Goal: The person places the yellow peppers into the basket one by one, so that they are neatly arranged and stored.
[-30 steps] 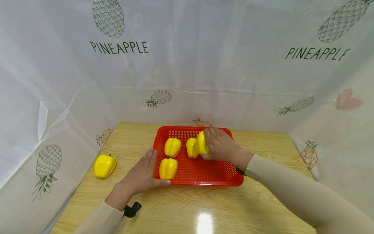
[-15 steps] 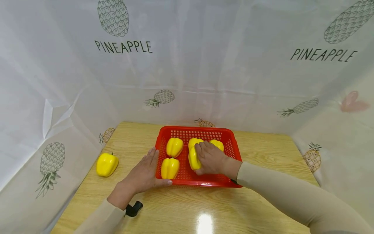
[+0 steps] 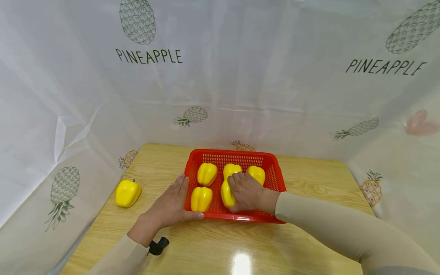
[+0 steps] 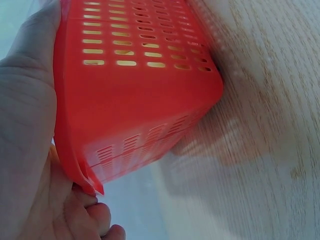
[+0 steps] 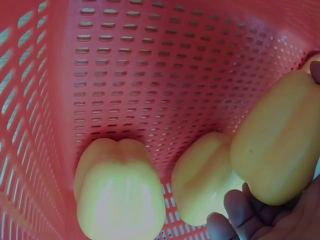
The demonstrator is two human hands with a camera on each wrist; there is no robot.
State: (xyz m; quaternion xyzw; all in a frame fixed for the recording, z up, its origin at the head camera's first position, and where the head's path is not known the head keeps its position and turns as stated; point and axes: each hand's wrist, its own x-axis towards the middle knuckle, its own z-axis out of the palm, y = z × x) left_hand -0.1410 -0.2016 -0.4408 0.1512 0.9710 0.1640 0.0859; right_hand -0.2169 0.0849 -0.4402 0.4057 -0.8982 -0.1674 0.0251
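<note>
A red plastic basket [image 3: 240,218] stands on the table. My left hand [image 3: 168,204] holds its near left corner, thumb along the front rim and fingers along the left rim. In the left wrist view, fingertips [image 4: 100,217] curl at the rim. My right hand [image 3: 245,191] reaches into the basket and grips a yellow bell pepper [image 3: 227,194] at the front middle; its far side is hidden by the fingers. The right wrist view shows this gripped bell pepper [image 5: 277,140] tilted. Two bell peppers [image 3: 201,198] lie at the basket's left, and two more [image 3: 256,174] along its back.
Another yellow bell pepper [image 3: 128,193] with a dark stem sits outside the basket, near the table's left edge. The wooden table [image 3: 206,248] backs onto a pale sheet [image 3: 258,76] printed with pineapples. A black strap mount [image 3: 158,246] is on my left wrist.
My right hand has brought the bell pepper from the basket's back toward its front middle and lowered it. A back right bell pepper, hidden before, now shows. My left hand keeps its place.
</note>
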